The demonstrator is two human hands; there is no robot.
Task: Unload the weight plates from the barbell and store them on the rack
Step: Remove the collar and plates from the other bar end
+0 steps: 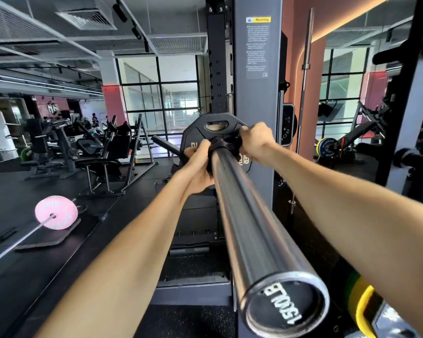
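Fingers (203,145) of the left hand (197,167) curl closed around the black collar (221,145) clamped on the barbell sleeve (244,215), while the right hand (255,140) wraps shut over the collar's other side, its fingertips pressed against the face of the black weight plate (205,132) just beyond. That plate sits at the inner end of the sleeve, directly behind both hands and tight against the collar, with the grey rack upright (254,93) rising just past it. From the hands back toward the person the sleeve runs bare to its end cap (286,303), so the plate has a free path off once the collar releases. My judgement is that the collar is the step in hand, and the plate cannot move until it comes off. Risks from here: if the collar lets go suddenly, the hands could jerk back along the smooth sleeve; a finger caught between collar and plate could get pinched; and once unlocked, a heavy plate pulled by one grip slot could tilt, bind on the sleeve, or drop at the end. Farther left of the hands, a pink plate (56,212) rests on another bar on the floor.
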